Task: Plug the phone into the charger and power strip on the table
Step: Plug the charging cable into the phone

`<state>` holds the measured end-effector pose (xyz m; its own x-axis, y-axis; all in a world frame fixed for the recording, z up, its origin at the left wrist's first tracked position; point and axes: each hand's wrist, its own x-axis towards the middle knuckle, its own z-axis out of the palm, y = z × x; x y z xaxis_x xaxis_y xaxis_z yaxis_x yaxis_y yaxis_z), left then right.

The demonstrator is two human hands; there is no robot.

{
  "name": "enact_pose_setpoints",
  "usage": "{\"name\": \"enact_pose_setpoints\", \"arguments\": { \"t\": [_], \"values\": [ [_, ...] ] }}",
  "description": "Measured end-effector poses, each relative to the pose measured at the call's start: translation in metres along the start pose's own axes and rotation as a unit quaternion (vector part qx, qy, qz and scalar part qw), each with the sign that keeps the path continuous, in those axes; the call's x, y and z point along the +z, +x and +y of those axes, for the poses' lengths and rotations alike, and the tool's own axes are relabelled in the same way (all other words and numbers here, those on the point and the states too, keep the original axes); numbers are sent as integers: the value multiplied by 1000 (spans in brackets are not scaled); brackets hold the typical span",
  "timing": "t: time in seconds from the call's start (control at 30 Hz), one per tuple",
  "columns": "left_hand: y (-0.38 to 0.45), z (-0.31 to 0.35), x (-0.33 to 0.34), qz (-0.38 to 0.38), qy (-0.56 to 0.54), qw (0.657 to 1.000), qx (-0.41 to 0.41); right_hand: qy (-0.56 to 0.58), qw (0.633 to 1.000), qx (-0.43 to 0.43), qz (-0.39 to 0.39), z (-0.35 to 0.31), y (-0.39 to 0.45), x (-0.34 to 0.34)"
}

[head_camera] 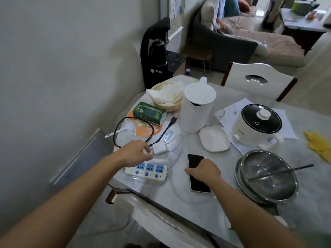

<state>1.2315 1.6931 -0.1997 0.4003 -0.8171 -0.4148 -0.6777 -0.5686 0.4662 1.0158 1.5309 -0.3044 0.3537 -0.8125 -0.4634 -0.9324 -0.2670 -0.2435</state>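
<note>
A dark-screened phone (195, 162) lies flat on the table, and my right hand (204, 170) is laid over its middle, gripping it. A white power strip (146, 171) with blue sockets rests near the table's left edge. Just beyond it sits a white charger block (160, 148) with a white cable (172, 158) looping toward the phone. My left hand (136, 153) hovers over the strip's far end, its fingertips at the charger's left side; whether they pinch it I cannot tell.
A black cable (133, 130) loops over an orange fan behind the charger. Further back stand a white kettle (196, 108), a white dish (214, 139), a small electric pot (258, 122), a tissue pack and a basket. Steel bowls with chopsticks (268, 176) sit right.
</note>
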Motion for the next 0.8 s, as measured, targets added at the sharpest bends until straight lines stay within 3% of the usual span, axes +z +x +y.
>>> {"name": "enact_pose_setpoints", "arguments": {
  "t": [0.37,0.8],
  "values": [
    [37,1,17,-53,4,999,-4,-10,999,35,5,-3,30,20],
    [67,-12,19,-112,45,991,48,-25,997,53,40,-4,33,37]
  ]
}}
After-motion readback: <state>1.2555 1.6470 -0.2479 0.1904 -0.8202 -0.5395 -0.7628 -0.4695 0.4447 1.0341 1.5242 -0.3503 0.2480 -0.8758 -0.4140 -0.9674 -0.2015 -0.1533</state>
